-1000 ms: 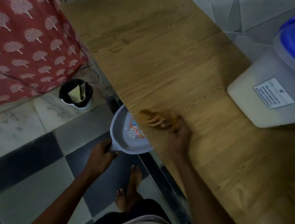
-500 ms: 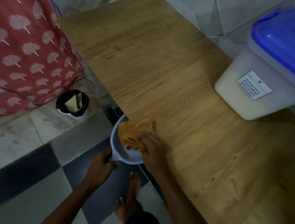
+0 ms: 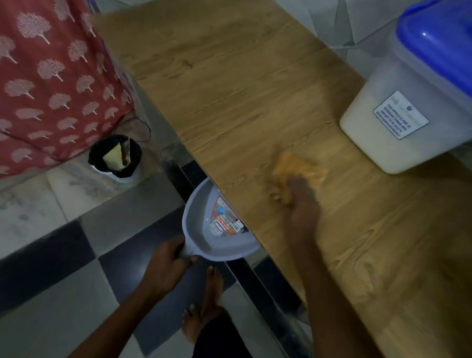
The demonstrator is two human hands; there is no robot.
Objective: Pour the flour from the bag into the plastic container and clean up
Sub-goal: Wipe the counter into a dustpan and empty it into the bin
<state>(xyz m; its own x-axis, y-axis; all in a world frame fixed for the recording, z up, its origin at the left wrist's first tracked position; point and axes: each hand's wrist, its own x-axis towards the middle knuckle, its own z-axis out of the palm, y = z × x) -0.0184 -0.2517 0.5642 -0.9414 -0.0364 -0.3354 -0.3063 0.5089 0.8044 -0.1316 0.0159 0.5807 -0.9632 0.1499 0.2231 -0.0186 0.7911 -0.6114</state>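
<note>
A clear plastic container with a blue lid stands at the far right of the wooden table, with white flour filling its lower part. My right hand presses an orange cloth flat on the tabletop, a little in front of the container; both are motion-blurred. My left hand grips the handle of a grey dustpan, held just under the table's near edge. No flour bag is in view.
A small black-lined bin with rubbish in it stands on the checkered tile floor to the left. A red patterned cloth hangs at the far left. My bare feet are below the dustpan.
My right hand with the orange cloth has moved from over the dustpan at the table edge back onto the tabletop, toward the container. The dustpan stays under the edge.
</note>
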